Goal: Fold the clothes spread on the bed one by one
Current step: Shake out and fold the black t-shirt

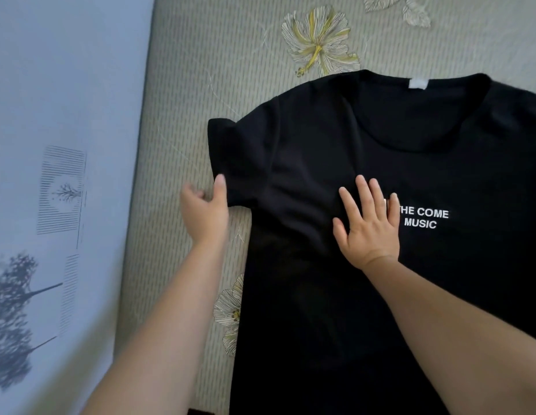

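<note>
Nearest the camera, two bare forearms reach forward over a black short-sleeved cotton T-shirt (335, 295) that lies front-up on the bed, its hem running out of the bottom of the view and its body filling the right half. The right hand (369, 226) lies palm-down on the chest of the shirt, fingers straight and spread, pressing the cloth flat just left of the white printed words "THE COME MUSIC" (424, 217); its fingertips cover the start of the first word. The left hand (205, 211) is at the lower edge of the shirt's short sleeve (230, 151), thumb on top of the fabric and the other fingers curled, seemingly tucked under the sleeve edge, though they are mostly hidden. Farther on, the round neckline with a small white label (417, 83) lies towards the head of the bed. The shirt rests on a pale green ribbed bedsheet with yellow-and-white flower prints (200, 70). To the left is a light blue wall with grey tree motifs (51, 115).
</note>
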